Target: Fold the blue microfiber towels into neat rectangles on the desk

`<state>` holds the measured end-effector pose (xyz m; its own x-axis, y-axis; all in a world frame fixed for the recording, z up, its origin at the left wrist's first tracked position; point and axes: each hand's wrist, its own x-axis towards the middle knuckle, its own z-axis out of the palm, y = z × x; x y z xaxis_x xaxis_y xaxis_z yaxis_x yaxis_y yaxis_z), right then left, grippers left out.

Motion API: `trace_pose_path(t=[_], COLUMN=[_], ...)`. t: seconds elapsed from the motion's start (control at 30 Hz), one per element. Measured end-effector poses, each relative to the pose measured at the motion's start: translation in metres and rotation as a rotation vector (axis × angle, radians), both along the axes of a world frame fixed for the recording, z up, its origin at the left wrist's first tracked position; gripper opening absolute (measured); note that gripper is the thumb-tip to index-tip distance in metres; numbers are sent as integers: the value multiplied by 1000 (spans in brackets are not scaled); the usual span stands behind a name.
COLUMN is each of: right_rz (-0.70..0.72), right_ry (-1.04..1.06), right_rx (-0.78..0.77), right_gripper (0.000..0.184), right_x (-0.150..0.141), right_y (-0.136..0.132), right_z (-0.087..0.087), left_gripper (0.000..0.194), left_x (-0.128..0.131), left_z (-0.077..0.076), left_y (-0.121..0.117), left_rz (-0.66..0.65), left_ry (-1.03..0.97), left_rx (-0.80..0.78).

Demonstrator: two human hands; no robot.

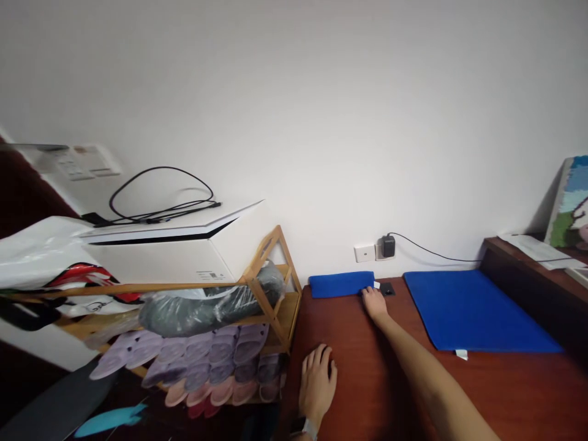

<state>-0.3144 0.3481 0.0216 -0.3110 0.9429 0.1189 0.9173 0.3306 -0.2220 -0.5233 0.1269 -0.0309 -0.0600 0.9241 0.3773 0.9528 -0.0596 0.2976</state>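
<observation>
On the reddish-brown wooden tabletop, my left hand rests near the left edge, palm down. Its fingers are loosely bent and apart, with nothing in them. My right hand reaches to the back of the table, its fingers closed at the right end of a folded blue cloth. That cloth lies as a narrow strip along the wall, and a small white tag shows beside my fingertips. To the right, a second blue cloth is spread flat, with a white tag at its front edge.
A black plug adapter sits in the wall socket, its cable running right to a raised ledge with papers and a painting. At left, a wooden rack carries a white box, a plastic-wrapped grey item and several slippers.
</observation>
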Motion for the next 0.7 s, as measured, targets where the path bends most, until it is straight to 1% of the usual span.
trace_pose_path(t=[0.1, 0.2, 0.27, 0.33, 0.4, 0.43, 0.53, 0.57, 0.63, 0.7], right_rz=[8, 23, 37, 53, 95, 142, 351, 420, 518, 573], right_ry=[10, 53, 99, 144, 213, 271, 453, 478, 459, 425], right_rx=[22, 40, 62, 91, 122, 133, 135, 123, 94, 65], right_gripper=[30, 26, 24, 25, 26, 25, 23, 22, 22, 25], right_x=[-3, 0, 5, 13, 24, 30, 50, 58, 71, 84], right_y=[-3, -18, -33, -51, -68, -76, -103, -112, -132, -153], right_z=[0, 6, 15, 30, 54, 68, 121, 139, 173, 202], left_gripper=[38, 38, 37, 36, 34, 34, 32, 32, 34, 32], left_x=[2, 3, 3, 4, 5, 5, 8, 10, 19, 34], left_z=[1, 3, 4, 5, 8, 10, 18, 22, 32, 49], left_y=[-1, -1, -1, -1, 0, 0, -5, -8, -17, -31], left_rz=[5, 1, 0, -4, -12, -16, -21, -15, -18, -73], left_ry=[-6, -4, 3, 7, 5, -1, -62, -100, -202, -337], left_rx=[-5, 2, 8, 15, 30, 44, 122, 162, 237, 275])
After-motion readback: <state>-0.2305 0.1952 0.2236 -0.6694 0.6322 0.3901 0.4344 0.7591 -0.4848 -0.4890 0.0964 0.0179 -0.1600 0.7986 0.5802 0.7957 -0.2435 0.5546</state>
